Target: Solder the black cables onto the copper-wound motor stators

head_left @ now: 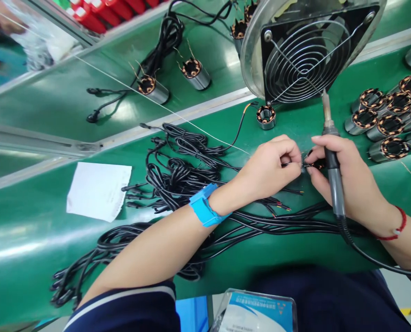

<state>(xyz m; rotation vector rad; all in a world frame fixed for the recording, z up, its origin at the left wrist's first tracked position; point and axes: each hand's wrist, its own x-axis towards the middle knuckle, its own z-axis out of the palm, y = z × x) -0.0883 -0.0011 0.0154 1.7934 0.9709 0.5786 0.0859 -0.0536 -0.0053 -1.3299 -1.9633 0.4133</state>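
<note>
My right hand (347, 170) is closed around a soldering iron (334, 170), its tip pointing up in front of the round fan guard. The thumb and fingertips of that hand also pinch a small dark piece with copper colour, mostly hidden. Touching or nearly touching those fingertips, my left hand (273, 161) is closed in a pinch; what it holds is too small to make out. A thin pale strand (191, 123) runs from the upper left to behind my left hand. Black cables (184, 180) lie beneath my left forearm, some with stripped coloured ends.
A fan with a wire guard (304, 69) stands ahead, a single motor stator (266, 117) before it. Several stators (388, 124) are grouped at the right. More stators (196, 74) and cable sit behind the metal rail. White paper (100, 189) lies left. A person's hand (3, 18) shows upper left.
</note>
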